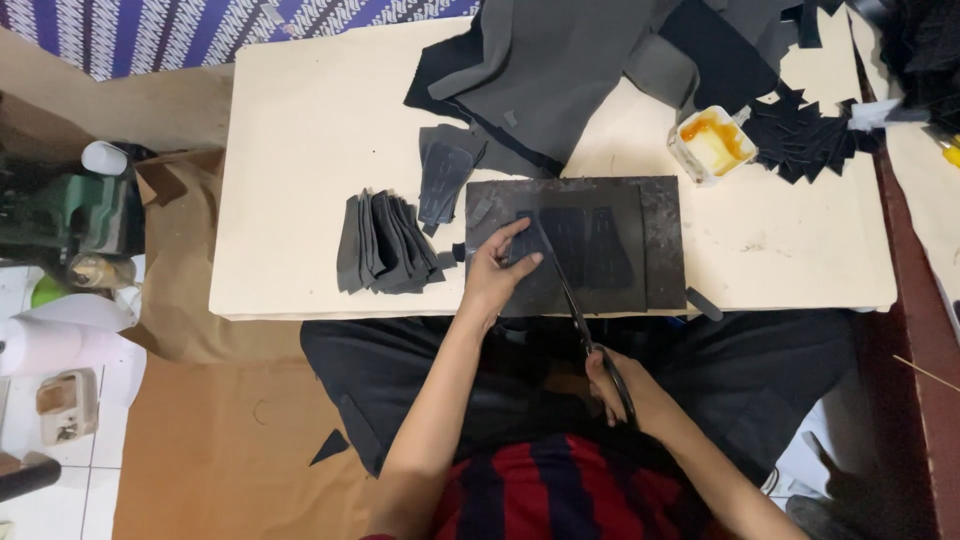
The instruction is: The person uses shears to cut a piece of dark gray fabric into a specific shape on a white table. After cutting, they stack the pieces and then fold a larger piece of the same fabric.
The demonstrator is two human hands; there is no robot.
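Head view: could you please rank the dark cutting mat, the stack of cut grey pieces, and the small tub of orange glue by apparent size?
1. Dark cutting mat, clearly largest.
2. Stack of cut grey pieces.
3. Tub of orange glue, smallest.
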